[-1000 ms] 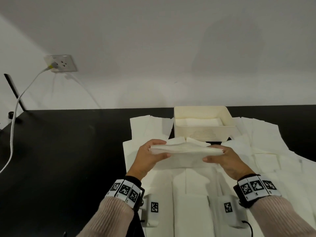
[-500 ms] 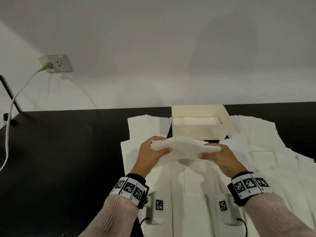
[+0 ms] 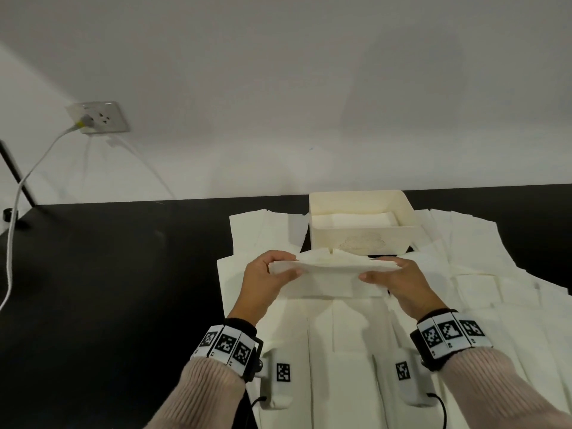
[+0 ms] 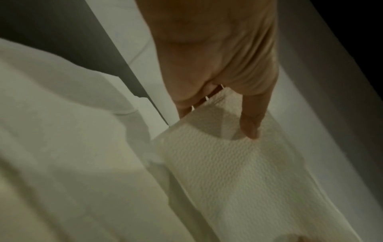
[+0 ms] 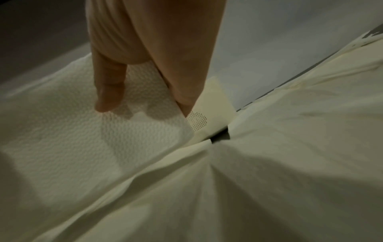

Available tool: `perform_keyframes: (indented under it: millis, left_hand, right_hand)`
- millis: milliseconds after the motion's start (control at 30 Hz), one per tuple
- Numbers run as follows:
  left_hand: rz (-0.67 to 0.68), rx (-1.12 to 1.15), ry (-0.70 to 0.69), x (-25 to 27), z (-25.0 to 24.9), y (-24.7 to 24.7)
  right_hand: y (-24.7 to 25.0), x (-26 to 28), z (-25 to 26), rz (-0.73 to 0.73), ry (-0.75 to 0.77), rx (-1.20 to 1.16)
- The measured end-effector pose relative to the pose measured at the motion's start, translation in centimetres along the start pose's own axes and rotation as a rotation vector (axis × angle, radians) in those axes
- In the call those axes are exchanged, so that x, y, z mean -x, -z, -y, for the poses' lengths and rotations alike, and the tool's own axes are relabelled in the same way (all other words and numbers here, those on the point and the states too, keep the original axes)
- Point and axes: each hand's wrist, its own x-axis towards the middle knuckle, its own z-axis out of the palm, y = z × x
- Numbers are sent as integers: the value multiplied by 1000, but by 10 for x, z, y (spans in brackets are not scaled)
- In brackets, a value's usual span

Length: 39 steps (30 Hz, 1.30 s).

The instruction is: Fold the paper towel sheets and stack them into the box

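- Both hands pinch the folded paper towel sheet (image 3: 332, 269) in the air — the left hand (image 3: 266, 281) clamps its left end, thumb on the near face and fingers behind, and the right hand (image 3: 399, 281) clamps the right end the same way. The grips sit only at the ends, so the unsupported middle could sag and the fold could spring open if either pinch loosens.
- Just below the hands lie the loose unfolded sheets (image 3: 349, 351), overlapping on the black table (image 3: 108, 289). A low carry could drag the hanging lower edge across them and pull one out of line.
- Just beyond the fingertips stands the cream box (image 3: 360, 239), with a folded stack (image 3: 353, 218) already lying in it. The held sheet looks about as long as the opening — a tilted entry could catch an end on the near wall and crumple it, or land it askew on the stack.
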Motion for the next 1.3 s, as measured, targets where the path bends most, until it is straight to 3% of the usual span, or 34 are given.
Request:
perform_keyframes:
  millis: [167,267,433,600,733,933,1100,1200,1300]
  left_hand:
    - [12,-51,178,-1,22,-1]
    - [-18,-62,157,-1,20,-9]
    - [49,75,112,-4,11,-13]
    - [93,-141,163,-4,15,-5]
    - [73,-217,78,-18,-8,6]
    - [254,-509,-14,-21,-44,-22]
    - [232,-138,-8,-14,-56,-47]
    - [200,205,-3,-12,-54,-51]
    - [165,465,35,-13,-48,-49]
  right_hand:
    - [-4,-2,-20,75,-163,114]
    - [-7,-5,-15,69,-146,98]
    - [0,-5,-4,67,-95,57]
    - [2,-4,-10,119,-189,196]
    - [2,-5,16,66,-67,273]
    - [-19,6,71,131,232,419]
    - [-24,4,83,73,305,281]
    - [-16,2,69,176,149,224]
    - [-11,4,49,325,-25,479]
